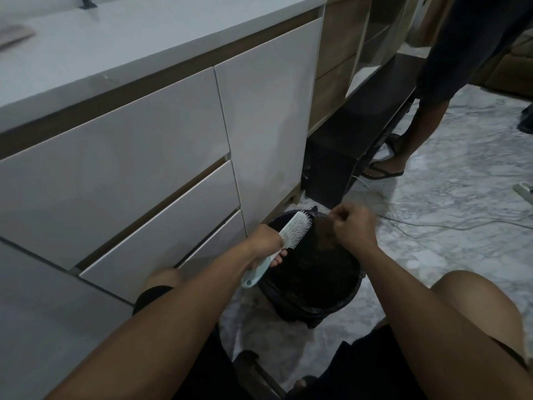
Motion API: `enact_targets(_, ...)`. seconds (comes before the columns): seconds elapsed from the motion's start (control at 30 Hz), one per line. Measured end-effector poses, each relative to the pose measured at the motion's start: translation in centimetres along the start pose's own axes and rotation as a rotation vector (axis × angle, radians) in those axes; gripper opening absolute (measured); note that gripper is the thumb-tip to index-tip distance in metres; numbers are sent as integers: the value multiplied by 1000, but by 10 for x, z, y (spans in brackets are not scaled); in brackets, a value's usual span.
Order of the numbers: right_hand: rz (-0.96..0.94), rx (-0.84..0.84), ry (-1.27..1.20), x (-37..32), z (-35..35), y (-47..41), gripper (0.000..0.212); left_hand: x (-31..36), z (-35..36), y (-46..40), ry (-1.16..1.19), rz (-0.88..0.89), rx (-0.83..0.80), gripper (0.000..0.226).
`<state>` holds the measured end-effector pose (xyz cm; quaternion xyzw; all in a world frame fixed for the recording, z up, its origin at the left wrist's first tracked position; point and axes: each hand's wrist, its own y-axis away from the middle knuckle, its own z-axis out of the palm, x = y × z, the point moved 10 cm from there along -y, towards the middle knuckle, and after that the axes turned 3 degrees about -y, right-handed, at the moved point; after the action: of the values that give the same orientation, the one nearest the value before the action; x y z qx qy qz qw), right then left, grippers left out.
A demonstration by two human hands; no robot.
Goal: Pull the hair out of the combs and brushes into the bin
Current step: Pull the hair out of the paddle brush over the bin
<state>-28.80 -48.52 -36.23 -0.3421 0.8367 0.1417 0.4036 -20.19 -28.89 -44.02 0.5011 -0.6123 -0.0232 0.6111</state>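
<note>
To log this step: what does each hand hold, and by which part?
The left hand grips the brush by its handle, over the bin. The right hand is curled; whether it pinches hair cannot be told.

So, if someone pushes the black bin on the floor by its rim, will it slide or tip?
The bin looks like thin plastic with a loose liner, so probably light. It stands on smooth marble-look floor, so it would likely slide before tipping. Its wide mouth and short body also suggest it is stable.
</note>
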Motion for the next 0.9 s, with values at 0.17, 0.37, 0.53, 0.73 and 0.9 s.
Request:
enact_targets(0.17,-128,-256,-4,-14,26,13,22,4,13,1,-47,5,-62,34)
enact_targets(0.37,-128,-152,73,-10,17,7,10,2,16,-2,-59,-8,-91,32)
enact_targets(0.53,-77,-93,79,4,12,2,19,2,8,-4,-57,-33,-40,29)
enact_targets(0.73,-4,-94,93,23,14,-4,18,-7,-3,-13,-56,-76,47,31)
enact_targets(0.9,30,-108,111,33,22,-6,21,-14,-7,-24,-32,-106,121,37)
